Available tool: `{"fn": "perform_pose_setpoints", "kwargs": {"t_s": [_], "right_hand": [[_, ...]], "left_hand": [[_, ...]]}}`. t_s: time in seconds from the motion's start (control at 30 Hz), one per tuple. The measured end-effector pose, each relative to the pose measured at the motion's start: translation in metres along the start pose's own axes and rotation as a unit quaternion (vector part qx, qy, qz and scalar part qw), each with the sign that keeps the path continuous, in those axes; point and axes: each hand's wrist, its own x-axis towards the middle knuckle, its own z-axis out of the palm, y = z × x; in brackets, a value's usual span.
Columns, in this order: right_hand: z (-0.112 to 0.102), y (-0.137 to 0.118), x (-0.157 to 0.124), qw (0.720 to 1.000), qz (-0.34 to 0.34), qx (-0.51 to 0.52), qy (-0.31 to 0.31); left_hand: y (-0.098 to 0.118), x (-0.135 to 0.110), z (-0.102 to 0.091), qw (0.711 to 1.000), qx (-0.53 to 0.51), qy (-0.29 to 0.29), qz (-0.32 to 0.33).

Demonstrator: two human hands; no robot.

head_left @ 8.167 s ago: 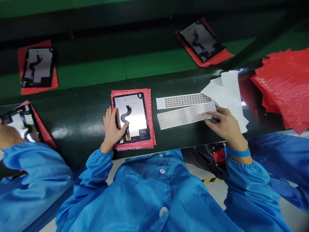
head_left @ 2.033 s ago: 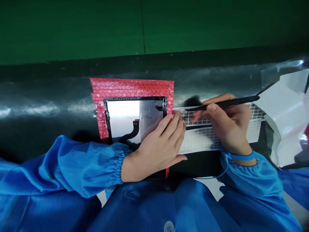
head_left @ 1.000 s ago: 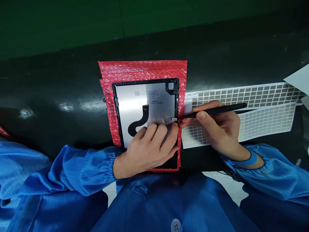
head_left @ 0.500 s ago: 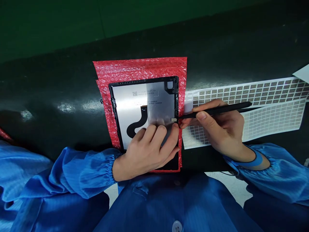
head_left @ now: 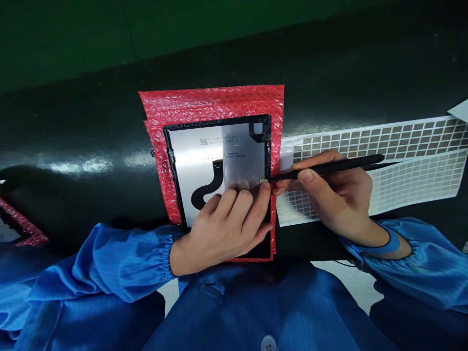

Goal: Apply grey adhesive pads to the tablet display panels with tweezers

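Note:
A tablet back panel (head_left: 219, 151) with a black flex cable (head_left: 208, 187) lies on a stack of red bubble wrap (head_left: 204, 105) on the dark bench. My left hand (head_left: 226, 226) rests on the panel's lower right part, fingers flat and together, index fingertip beside a tiny sticker at the right edge. My right hand (head_left: 336, 195) pinches black tweezers (head_left: 329, 167) whose tip meets that sticker at the panel's edge. Two white sheets of small grid stickers (head_left: 402, 161) lie under and right of my right hand.
The dark bench top (head_left: 91, 161) runs across the view with a green belt (head_left: 73, 34) behind it. A bit of red wrap (head_left: 22, 226) and another person's blue sleeve (head_left: 22, 292) show at the far left. A white paper corner (head_left: 461, 109) sits at the right edge.
My right hand brought the tweezers from the sticker sheet to the panel's right edge. In the last second both hands hold still there, my left index fingertip edging closer to the sticker.

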Motion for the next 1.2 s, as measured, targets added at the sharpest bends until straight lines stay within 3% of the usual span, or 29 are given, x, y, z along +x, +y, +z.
{"fn": "perform_pose_setpoints", "kwargs": {"t_s": [0.63,1.2], "right_hand": [[0.0028,-0.0017,0.0026,0.999,-0.034,0.029,-0.008],[0.0027,0.0003,0.0001,0.999,0.014,0.031,0.004]], "left_hand": [[-0.0011,0.0005,0.0001,1.000,-0.007,0.010,0.005],[0.0000,0.0008,0.0006,1.000,-0.002,-0.004,-0.003]]}}
